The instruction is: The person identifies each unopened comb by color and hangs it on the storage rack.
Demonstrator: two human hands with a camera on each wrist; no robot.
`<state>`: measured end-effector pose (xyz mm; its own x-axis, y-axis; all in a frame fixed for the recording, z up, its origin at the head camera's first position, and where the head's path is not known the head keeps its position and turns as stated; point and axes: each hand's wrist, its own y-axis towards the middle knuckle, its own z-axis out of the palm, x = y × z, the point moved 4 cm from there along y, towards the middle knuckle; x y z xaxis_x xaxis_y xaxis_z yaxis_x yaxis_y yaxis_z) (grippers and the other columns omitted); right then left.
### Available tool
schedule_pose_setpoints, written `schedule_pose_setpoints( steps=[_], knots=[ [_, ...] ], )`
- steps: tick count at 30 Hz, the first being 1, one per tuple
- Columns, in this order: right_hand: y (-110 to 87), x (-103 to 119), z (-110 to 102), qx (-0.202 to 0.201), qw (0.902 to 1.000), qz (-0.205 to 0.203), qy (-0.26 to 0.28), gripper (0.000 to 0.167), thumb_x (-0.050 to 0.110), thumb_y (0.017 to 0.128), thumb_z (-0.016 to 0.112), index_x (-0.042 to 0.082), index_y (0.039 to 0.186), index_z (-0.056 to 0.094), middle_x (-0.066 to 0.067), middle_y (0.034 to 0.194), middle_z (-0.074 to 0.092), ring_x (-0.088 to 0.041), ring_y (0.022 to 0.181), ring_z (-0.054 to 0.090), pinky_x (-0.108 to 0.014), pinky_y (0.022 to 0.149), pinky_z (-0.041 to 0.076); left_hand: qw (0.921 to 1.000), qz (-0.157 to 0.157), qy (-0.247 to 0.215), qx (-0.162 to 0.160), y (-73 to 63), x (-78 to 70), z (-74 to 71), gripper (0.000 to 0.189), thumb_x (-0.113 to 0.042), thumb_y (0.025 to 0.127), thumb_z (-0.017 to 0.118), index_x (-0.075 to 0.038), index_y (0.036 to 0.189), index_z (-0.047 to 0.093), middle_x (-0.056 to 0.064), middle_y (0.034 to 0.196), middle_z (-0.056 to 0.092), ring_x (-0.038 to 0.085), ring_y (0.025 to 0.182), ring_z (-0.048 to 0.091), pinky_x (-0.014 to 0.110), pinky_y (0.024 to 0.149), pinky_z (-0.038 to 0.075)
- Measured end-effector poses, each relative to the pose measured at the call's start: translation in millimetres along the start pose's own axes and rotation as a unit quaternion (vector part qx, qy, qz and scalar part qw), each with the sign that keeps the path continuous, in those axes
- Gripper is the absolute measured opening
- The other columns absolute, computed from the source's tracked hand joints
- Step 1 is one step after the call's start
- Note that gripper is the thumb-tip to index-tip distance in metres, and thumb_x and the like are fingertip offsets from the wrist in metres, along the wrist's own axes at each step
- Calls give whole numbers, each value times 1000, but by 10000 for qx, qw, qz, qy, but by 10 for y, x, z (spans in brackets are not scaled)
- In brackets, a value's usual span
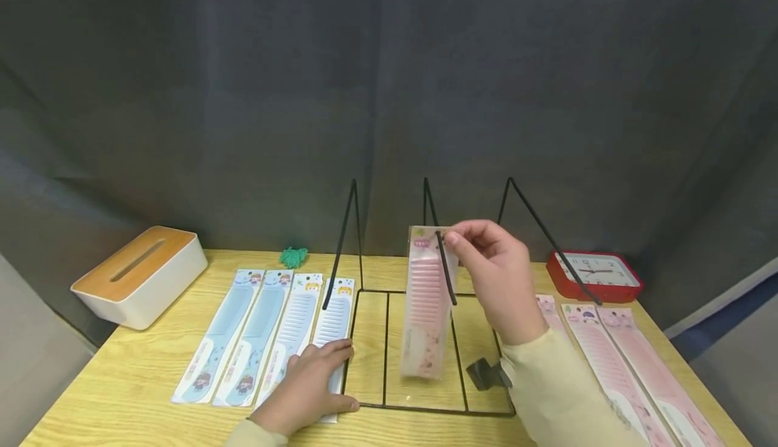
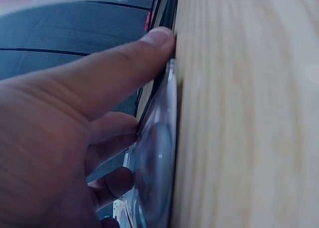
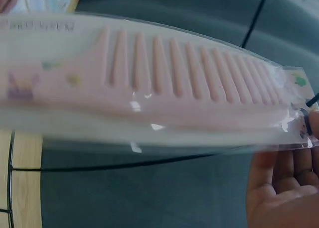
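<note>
My right hand (image 1: 498,278) pinches the top corner of a packaged pink comb (image 1: 424,298), which hangs upright over the middle of a black wire rack (image 1: 425,408). The rack's middle prong (image 1: 448,275) appears to pass through the package near its top and slopes down in front of it. The right wrist view shows the comb's wide pink teeth (image 3: 194,73) under clear plastic. My left hand (image 1: 313,383) rests at the rack's left edge, over a packaged blue comb (image 1: 333,322). Its thumb (image 2: 158,37) touches the base wire, with fingers loosely bent.
Several packaged blue combs (image 1: 227,325) lie side by side on the left. Three packaged pink combs (image 1: 608,359) lie on the right, partly behind the sleeve. A tissue box (image 1: 167,285), green bundle (image 1: 294,257) and red clock (image 1: 565,285) stand farther back. Outer prongs (image 1: 550,234) jut forward.
</note>
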<state>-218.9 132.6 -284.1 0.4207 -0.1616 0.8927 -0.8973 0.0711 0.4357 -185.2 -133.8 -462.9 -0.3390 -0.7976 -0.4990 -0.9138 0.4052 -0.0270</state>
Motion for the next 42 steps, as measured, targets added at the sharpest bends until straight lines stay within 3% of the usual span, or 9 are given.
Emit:
schedule_pose_setpoints(
  steps=[6,11,17,23,29,31,34,38,42],
  knots=[
    [535,-170,93,-94,9983,575,-52,29,34,93,73,8,105,68,-5,100,66,-17,88,56,-31,75,49,10000,-15,79,13,-3,-10,-19,88,-56,71,83,-7,140,58,4,152,48,28,119,49,39,78,33],
    [773,-219,137,-55,9972,750,10,28,32,94,73,8,106,68,-3,97,64,-16,88,54,-33,79,48,10000,-47,15,53,0,-7,-13,88,-56,71,83,-7,140,58,3,153,47,29,119,49,41,79,34],
    [733,-292,96,198,9966,770,-227,35,40,95,69,9,111,69,-4,104,66,-18,95,59,-33,86,49,9998,-175,-30,83,-11,15,-5,89,-57,71,83,-8,141,57,2,154,46,29,121,48,43,81,35],
    [502,-789,-339,885,9853,781,-1236,47,53,95,63,10,114,69,-8,107,69,-23,97,64,-37,87,52,9997,-208,-118,112,-12,8,13,90,-57,71,83,-9,143,56,0,155,45,28,122,47,41,81,33],
    [344,-1639,-1140,1118,9590,1590,-2061,60,57,99,54,6,129,60,-14,125,60,-28,103,59,-41,83,49,9997,-224,-74,92,-16,6,-12,90,-57,72,82,-8,142,56,1,155,44,29,124,46,43,82,34],
    [306,-1908,-1413,1036,9443,2067,-2343,64,56,99,54,4,135,54,-19,131,57,-31,108,56,-40,81,47,9996,-237,-57,110,-19,13,-16,90,-57,72,82,-8,143,56,1,155,44,28,123,46,43,82,34],
    [236,-2212,-1716,1113,9094,2666,-2991,71,55,97,57,1,141,48,-26,138,52,-41,118,53,-50,87,47,9996,-239,-67,147,-22,20,-9,91,-58,72,81,-9,143,55,1,156,44,25,120,47,41,81,33],
    [208,-2420,-1855,1818,8687,2599,-3804,76,49,95,61,-9,140,44,-35,140,47,-51,126,46,-65,99,39,9996,-215,-66,159,-26,22,3,92,-59,72,80,-9,144,54,-1,156,43,22,118,46,38,80,32],
    [243,-2440,-1846,1974,8608,2247,-4118,66,39,93,65,-13,131,50,-36,131,53,-52,119,50,-66,98,39,9998,-181,-56,103,-23,16,13,91,-59,72,81,-10,145,54,-1,156,43,23,118,47,38,80,32]
  ],
)
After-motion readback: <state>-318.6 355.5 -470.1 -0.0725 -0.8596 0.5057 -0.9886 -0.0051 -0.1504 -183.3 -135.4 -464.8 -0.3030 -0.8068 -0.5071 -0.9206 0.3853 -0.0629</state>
